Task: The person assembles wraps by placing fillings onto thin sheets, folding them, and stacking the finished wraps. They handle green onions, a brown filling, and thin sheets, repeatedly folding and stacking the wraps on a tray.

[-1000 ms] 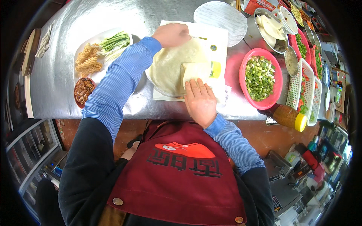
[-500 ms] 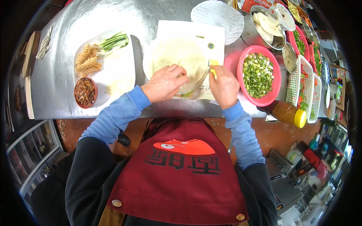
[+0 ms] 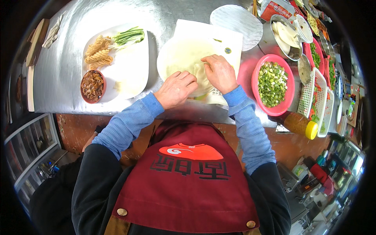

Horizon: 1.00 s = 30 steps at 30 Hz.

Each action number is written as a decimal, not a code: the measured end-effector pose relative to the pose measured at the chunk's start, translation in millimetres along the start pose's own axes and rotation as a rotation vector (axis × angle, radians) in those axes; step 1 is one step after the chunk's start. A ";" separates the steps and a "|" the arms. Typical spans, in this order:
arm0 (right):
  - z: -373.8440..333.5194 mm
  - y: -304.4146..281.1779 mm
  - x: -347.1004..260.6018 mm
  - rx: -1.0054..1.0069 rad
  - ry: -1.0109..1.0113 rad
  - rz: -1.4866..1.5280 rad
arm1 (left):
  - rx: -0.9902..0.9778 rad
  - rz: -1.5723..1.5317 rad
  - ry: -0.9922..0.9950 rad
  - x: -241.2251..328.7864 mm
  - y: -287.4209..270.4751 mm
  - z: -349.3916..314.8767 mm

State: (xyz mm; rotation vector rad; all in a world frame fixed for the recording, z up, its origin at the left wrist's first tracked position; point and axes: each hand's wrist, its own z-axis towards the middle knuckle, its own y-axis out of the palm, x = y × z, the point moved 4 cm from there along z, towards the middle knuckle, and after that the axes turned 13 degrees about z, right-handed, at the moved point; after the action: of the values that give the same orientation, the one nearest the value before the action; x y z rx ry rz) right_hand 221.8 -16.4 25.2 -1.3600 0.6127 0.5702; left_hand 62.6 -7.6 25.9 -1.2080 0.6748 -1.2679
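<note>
A thin pale round pancake point(image 3: 178, 55) lies on a white printed sheet point(image 3: 233, 41) on the steel table, with a folded part near its right side. My left hand point(image 3: 179, 89) has its fingers curled down on the near edge of the pancake. Over its right part, my right hand point(image 3: 221, 74) bends its fingers onto the folded dough; the thumb points left below the forefinger. What lies under the fingertips of both hands is partly hidden. To the left, a white tray point(image 3: 133, 80) holds twisted fried dough point(image 3: 98, 55), cut green strips point(image 3: 129, 36) and a bowl of dark brown sauce point(image 3: 93, 87).
A pink basket of chopped scallions point(image 3: 273, 84) stands close to my right hand. Near it are a bottle with a yellow cap point(image 3: 312, 130), a metal pot with white slices point(image 3: 286, 35) and white baskets point(image 3: 307, 98). A round white sheet stack point(image 3: 237, 25) lies beyond.
My right hand has moved left and away from me onto the pancake. A yellow piece seen beside its fingers is out of sight. The view has shifted slightly.
</note>
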 end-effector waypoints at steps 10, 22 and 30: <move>7.5 11.0 2.2 -0.142 -0.059 -0.051 | -0.026 0.002 -0.018 5.2 -7.8 -10.8; -9.9 -0.5 7.0 -0.162 -0.094 0.085 | -0.179 0.211 -0.259 -53.4 14.7 39.4; -15.2 -8.0 5.5 -0.251 -0.216 0.129 | -0.266 0.218 -0.236 -54.7 16.2 39.1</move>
State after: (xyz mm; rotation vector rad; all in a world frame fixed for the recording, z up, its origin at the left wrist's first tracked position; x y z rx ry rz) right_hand 230.2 -32.4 25.5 -1.4756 0.4652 0.9096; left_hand 90.7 53.6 10.2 -1.4324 0.7937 -0.8570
